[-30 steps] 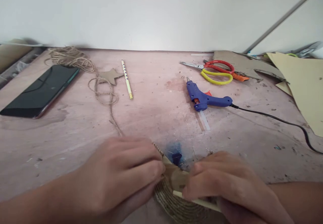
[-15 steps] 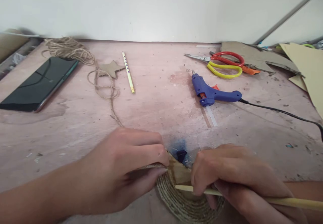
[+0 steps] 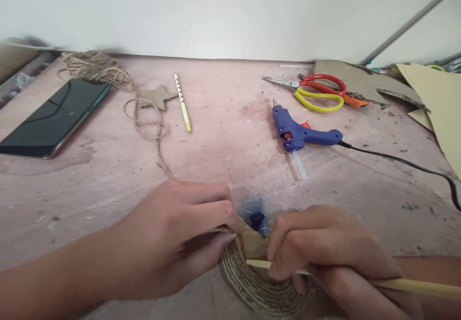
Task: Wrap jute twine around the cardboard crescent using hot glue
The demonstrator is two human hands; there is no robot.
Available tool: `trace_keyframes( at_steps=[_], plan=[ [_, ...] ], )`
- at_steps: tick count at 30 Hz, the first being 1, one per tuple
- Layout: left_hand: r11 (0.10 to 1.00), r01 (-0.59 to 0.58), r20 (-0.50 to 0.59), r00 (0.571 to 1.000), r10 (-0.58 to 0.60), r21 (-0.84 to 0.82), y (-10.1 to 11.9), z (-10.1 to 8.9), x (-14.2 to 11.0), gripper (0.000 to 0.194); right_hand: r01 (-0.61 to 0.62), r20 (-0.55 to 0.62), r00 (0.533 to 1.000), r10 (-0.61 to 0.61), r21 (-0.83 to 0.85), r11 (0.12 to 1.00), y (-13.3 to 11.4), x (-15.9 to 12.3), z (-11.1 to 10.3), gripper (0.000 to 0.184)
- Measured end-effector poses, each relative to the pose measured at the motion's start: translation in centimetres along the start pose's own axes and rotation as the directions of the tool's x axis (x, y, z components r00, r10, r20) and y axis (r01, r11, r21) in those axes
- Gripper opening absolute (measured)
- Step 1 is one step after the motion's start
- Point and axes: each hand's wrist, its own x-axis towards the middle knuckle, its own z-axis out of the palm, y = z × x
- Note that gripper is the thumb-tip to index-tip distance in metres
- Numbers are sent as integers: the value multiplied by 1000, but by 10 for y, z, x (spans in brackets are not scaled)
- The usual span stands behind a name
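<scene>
A flat cardboard piece [image 3: 255, 244] bordered by curved rows of jute twine [image 3: 248, 281] lies at the bottom middle. At its upper left, my left hand [image 3: 194, 238] is closed, pinching the twine between thumb and fingers. From that hand the strand runs up to a loose length of twine [image 3: 163, 164] on the table. My right hand [image 3: 320, 250] is wrapped round a thin pale wooden stick [image 3: 414, 285]. The stick's tip touches the innermost row of twine, near my left thumb. My right hand hides part of the twine-covered piece.
A blue glue gun [image 3: 306, 135] with a black cord lies ahead on the right, below red-and-yellow scissors [image 3: 317, 92]. Cardboard scraps [image 3: 363, 82] sit at the back right. At the left are a phone [image 3: 54, 118], a twine bundle [image 3: 97, 70], a cardboard star [image 3: 158, 97] and a patterned pencil [image 3: 182, 103].
The stick's tip and my right hand have shifted slightly left along the inner twine row. My left hand keeps its pinch. The whole view has moved a little.
</scene>
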Motion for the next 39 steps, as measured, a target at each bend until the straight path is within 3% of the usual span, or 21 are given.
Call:
trace_keyframes(
  at_steps=[7, 11, 16, 27, 37, 39],
  plan=[
    [999, -22, -14, 1000, 22, 35, -4, 3, 0, 19, -16, 15, 1000, 17, -98, 995, 1, -5, -1, 32],
    [1000, -14, -28, 1000, 14, 26, -4, 3, -1, 18, -13, -66, 998, 4, -144, 989, -1, -7, 4, 26],
    [1000, -5, -19, 1000, 5, 16, -2, 2, 2, 19, -64, -176, 984, 34, -170, 983, -7, -10, 9, 32],
    [998, -20, -20, 1000, 21, 53, -1, 4, 1, 20, -75, -115, 992, 46, -253, 965, -8, -12, 5, 33],
    [994, -34, -11, 999, 36, 105, 1, 2, 2, 24, -60, -135, 991, 22, -283, 957, -7, -13, 4, 31],
    [995, -28, -14, 999, 29, 94, 0, 2, 2, 23, -64, -82, 996, 42, -286, 956, -9, -8, 3, 29]
  ],
)
